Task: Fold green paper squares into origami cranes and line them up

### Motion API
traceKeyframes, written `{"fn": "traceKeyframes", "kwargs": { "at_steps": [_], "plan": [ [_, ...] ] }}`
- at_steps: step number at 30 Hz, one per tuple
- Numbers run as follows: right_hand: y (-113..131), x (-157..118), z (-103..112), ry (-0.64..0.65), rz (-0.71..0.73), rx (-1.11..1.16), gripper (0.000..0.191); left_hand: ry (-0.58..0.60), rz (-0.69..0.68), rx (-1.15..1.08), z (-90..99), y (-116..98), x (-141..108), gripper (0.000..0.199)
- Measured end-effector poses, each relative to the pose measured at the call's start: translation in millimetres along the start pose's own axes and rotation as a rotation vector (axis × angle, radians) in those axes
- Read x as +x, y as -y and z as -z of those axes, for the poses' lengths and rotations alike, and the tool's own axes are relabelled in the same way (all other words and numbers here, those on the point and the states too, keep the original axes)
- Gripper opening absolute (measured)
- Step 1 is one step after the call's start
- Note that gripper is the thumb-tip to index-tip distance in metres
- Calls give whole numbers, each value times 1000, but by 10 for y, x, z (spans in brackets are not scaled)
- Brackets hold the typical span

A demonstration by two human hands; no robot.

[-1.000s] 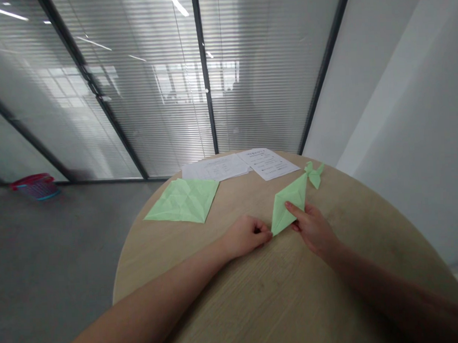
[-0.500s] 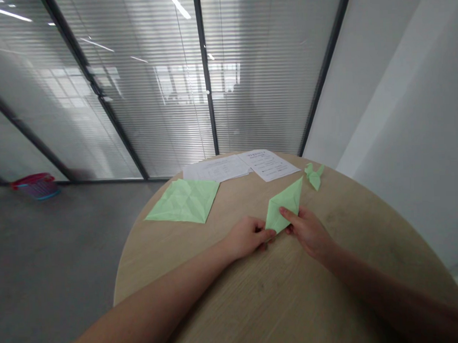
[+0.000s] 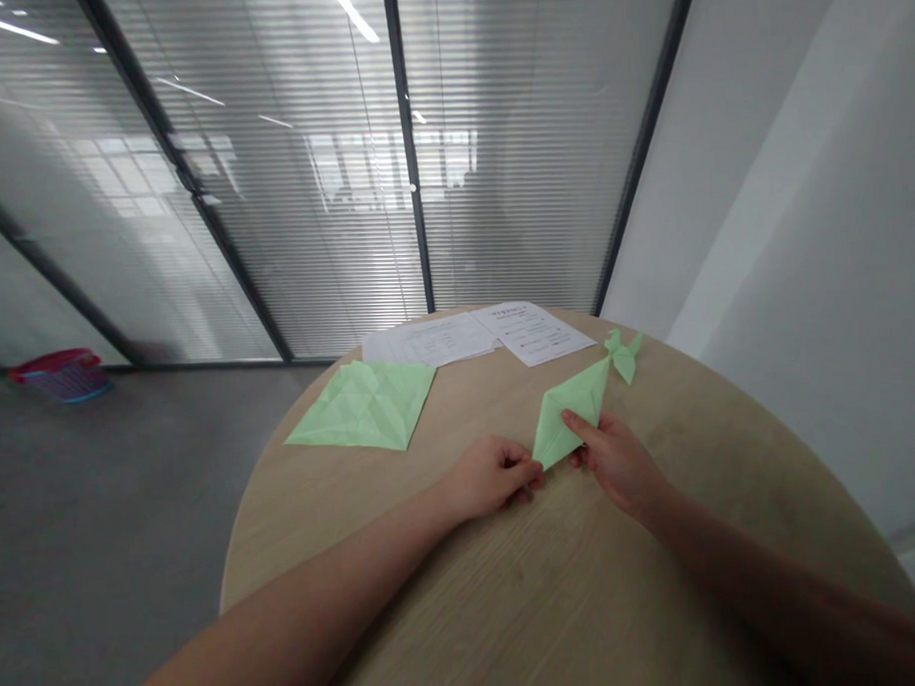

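Observation:
A light green sheet of origami paper, folded into a long diamond, is tilted just above the table between my hands. My right hand grips its right side, thumb flat on the front and the other fingers behind. At the lower left tip, my left hand is closed, with thumb and forefinger pinching the point. The undersides of both hands' fingers are partly hidden. Beyond the diamond's upper tip lies a small folded green paper figure. Left of my hands rests a creased green paper.
Printed white sheets overlap at the far side of the round wooden table. A red and blue plastic basket stands on the floor at left. Glass panels with blinds rise behind the table, and a white wall is at right.
My left thumb and fingers have slid slightly outward to the paper's lower tip. The diamond looks a little narrower and more tilted to the right. The camera view has shifted slightly.

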State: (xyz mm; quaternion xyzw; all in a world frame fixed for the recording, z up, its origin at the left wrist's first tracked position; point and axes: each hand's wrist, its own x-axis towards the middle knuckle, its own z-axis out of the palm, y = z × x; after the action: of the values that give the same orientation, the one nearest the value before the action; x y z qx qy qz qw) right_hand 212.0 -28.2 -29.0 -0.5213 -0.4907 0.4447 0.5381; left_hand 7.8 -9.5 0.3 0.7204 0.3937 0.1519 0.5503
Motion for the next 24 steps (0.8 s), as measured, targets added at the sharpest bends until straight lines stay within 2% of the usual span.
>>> {"fn": "traceKeyframes", "kwargs": {
  "at_steps": [3, 6, 9, 11, 16, 21, 24],
  "plan": [
    [-8, 1, -38, -45, -65, 129, 44, -3, 8, 39, -2, 27, 9, 39],
    [-12, 15, -44, -35, -90, 174, 45, -137, -70, 54, 26, 66, 35, 41],
    [-20, 23, -21, 60, -103, 134, 47, -318, -240, 81, 91, 106, 67, 58],
    [-23, 15, -9, 149, -99, 49, 47, -368, -320, 96, 135, 126, 86, 57],
    [-19, -4, -16, 258, -28, -163, 45, -328, -388, 85, 154, 158, 132, 38],
    [-53, 35, -28, 274, 3, -227, 42, -396, -410, 26, 114, 177, 170, 56],
    [-67, 50, -29, 281, 21, -212, 41, -389, -436, 117, 104, 156, 156, 47]
  ]
}}
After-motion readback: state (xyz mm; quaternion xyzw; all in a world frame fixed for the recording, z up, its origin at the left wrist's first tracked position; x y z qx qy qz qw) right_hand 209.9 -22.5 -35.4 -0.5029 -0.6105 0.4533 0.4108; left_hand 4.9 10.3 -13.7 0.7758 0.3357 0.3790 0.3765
